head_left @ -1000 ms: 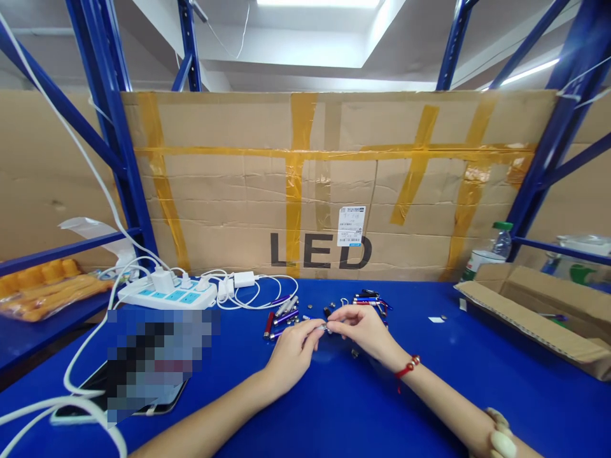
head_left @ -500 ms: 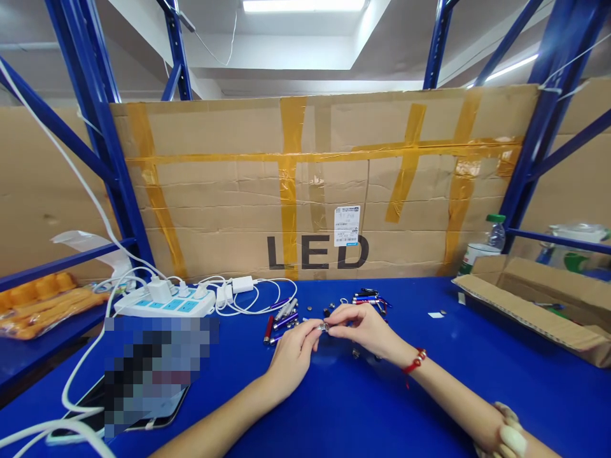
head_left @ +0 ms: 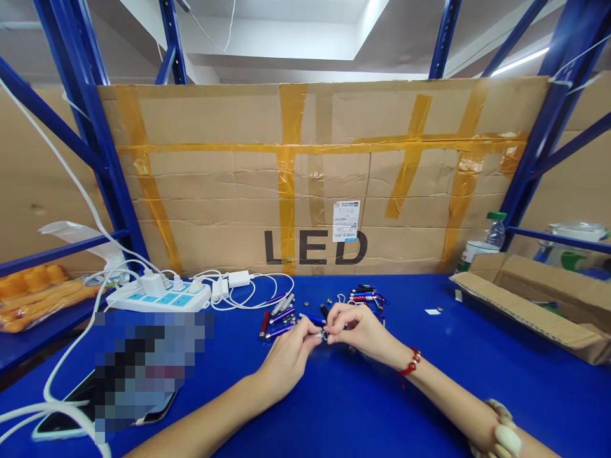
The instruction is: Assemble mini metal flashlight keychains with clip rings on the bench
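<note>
My left hand (head_left: 290,353) and my right hand (head_left: 359,329) meet over the blue table (head_left: 363,407), both pinching a small silver cylindrical part (head_left: 322,334) between fingertips. The fingers of both hands are curled closed round it. Just behind the hands lie several small pen-like torches, a purple and red group (head_left: 277,316) to the left and a blue and red group (head_left: 365,295) to the right. A few tiny round metal bits (head_left: 329,299) are scattered between them.
A white power strip (head_left: 160,296) with chargers and white cables (head_left: 252,289) sits at left. A phone (head_left: 71,416) lies at front left. An open cardboard box (head_left: 539,305) and a bottle (head_left: 487,245) stand at right. A taped cardboard wall marked LED (head_left: 315,184) closes the back.
Both hands have stayed together on the small part, shifting slightly toward me and down. The view has tilted a little; nothing on the table moved.
</note>
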### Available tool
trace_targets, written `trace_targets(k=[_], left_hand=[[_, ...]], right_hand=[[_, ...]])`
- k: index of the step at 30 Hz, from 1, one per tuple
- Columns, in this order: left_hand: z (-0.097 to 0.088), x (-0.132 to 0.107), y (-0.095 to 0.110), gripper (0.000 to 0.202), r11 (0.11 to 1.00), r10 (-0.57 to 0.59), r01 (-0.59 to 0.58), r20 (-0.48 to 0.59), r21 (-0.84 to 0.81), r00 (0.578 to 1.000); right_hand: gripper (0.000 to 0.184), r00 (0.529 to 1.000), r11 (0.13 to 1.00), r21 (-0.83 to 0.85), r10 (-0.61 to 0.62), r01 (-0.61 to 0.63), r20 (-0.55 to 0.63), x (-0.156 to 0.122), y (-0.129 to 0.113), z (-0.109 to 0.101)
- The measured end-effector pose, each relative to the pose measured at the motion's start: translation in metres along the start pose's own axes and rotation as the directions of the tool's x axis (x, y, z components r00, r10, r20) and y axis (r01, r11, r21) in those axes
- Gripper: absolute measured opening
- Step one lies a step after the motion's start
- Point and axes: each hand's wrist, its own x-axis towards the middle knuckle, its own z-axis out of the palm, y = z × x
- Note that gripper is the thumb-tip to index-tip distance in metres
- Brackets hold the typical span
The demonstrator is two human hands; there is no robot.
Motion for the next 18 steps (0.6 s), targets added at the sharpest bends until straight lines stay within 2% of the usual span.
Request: trace_targets(k=[6,10,15,18], left_hand=[[0.001,0.0005,-0.0034,0.013,0.998,0.059,-0.059,-0.046,0.009,0.997],[0.0024,-0.0003,-0.0049,0.014,0.997,0.08,-0.08,-0.083,0.012,0.993],[0.0045,-0.0015,-0.0056,0.013,0.997,0.072,-0.065,-0.18,0.046,0.981],[0.0046,-0.0011,-0.0047,0.013,0.997,0.059,-0.046,-0.199,0.068,0.978]], right_hand=[[0.033,0.999,0.999,-0.018,-0.035,0.035,-0.031,-0.0011,-0.002,0.0031],[0.034,0.999,0.999,-0.05,-0.019,0.017,-0.035,-0.0017,-0.0019,0.0047],[0.033,0.997,0.993,-0.117,0.019,-0.027,-0.069,-0.0027,-0.0004,0.0064],[0.032,0.996,0.992,-0.114,0.043,-0.052,-0.081,-0.0027,0.0021,0.0065]])
